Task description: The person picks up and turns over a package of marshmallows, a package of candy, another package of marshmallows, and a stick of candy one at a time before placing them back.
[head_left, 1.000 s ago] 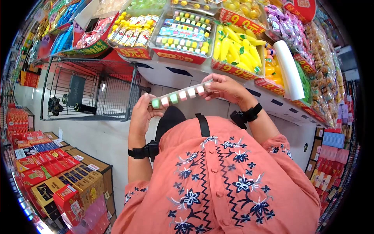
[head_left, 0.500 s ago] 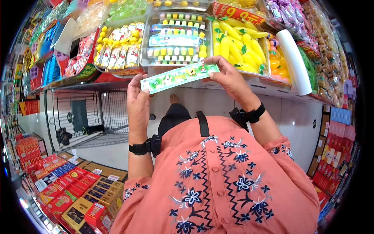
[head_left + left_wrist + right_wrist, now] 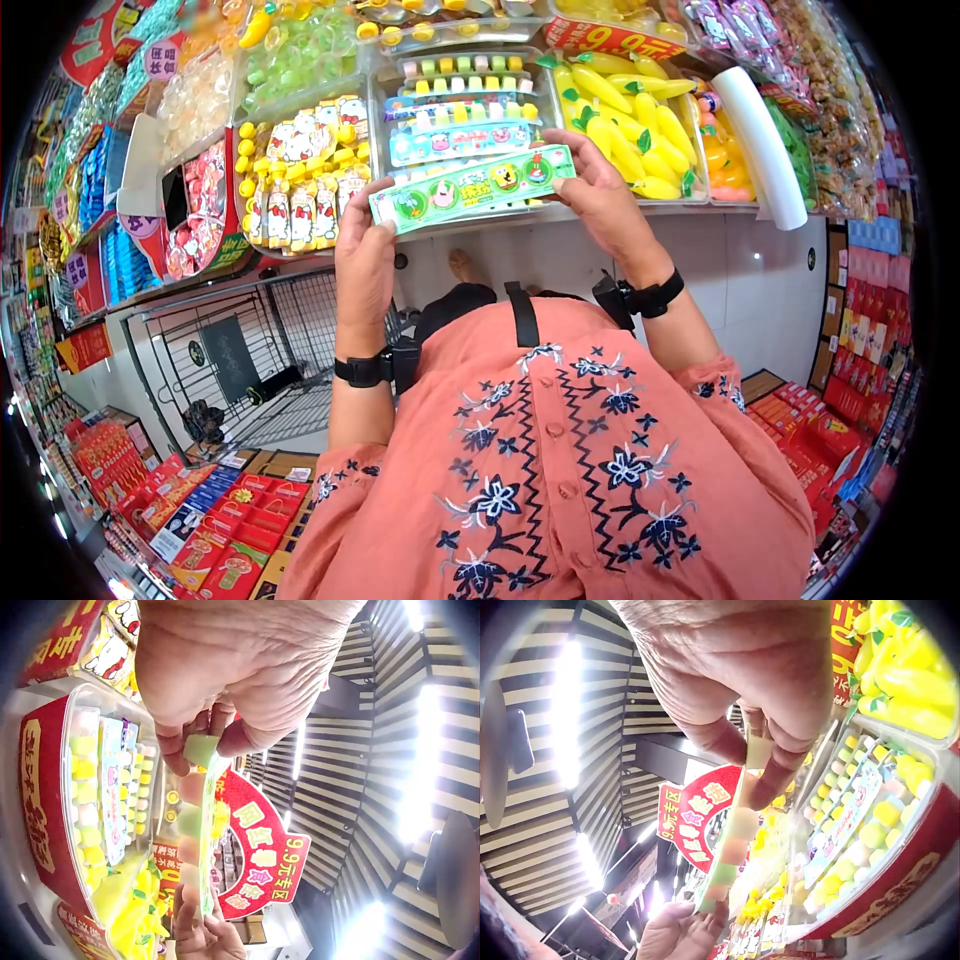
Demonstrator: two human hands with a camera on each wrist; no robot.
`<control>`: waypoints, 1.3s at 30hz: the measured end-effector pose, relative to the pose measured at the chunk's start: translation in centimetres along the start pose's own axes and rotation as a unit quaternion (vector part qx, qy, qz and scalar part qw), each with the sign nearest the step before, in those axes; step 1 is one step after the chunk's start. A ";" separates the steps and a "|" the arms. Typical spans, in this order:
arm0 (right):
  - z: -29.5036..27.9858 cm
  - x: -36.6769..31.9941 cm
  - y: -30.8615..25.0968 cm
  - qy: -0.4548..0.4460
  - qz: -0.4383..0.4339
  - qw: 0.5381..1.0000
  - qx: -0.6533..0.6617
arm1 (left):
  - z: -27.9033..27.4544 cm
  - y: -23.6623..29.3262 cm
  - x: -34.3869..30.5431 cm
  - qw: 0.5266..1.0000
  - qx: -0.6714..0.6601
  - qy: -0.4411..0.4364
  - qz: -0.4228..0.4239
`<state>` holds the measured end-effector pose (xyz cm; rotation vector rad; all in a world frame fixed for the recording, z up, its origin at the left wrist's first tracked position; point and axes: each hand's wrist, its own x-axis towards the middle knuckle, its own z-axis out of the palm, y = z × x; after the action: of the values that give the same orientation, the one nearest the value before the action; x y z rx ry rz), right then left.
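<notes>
Between my two hands stretches a strip pack of jelly cups, its green lid printed with cartoon figures facing me in the head view. My left hand pinches one end, thumb on the lid. At the other end, my right hand has its thumb near the lid's corner and fingers behind. Both wrist views show the pastel cups hanging from the lid's far side, green, pink and whitish. Behind the pack, in the head view, a clear bin holds similar jelly strips, partly hidden by it.
Yellow banana-shaped packs fill the bin to the right, beside a white roll. Hello Kitty packs lie in a bin to the left. A wire shopping cart stands below the counter. Red boxes are stacked at lower left.
The strip pack has turned from cups toward me to its printed lid toward me, and has been raised. The counter's bins now sit nearer, and the cart appears lower in view.
</notes>
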<state>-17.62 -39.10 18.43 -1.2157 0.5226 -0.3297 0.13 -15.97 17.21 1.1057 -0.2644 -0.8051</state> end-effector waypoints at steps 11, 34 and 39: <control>1.4 2.8 1.4 0.057 0.056 0.996 0.040 | -2.8 0.6 4.6 0.999 0.007 -0.024 -0.048; -1.4 10.4 -3.1 -0.021 0.060 0.991 0.117 | 0.2 1.9 8.9 0.997 -0.059 0.047 0.012; -1.7 10.6 -4.4 -0.024 0.032 0.991 0.127 | 0.9 3.0 9.9 0.998 -0.046 0.037 0.023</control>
<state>-9.50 -47.28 19.97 -0.9552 0.4618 -0.3022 7.80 -22.82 18.39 1.0372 -0.1879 -0.7268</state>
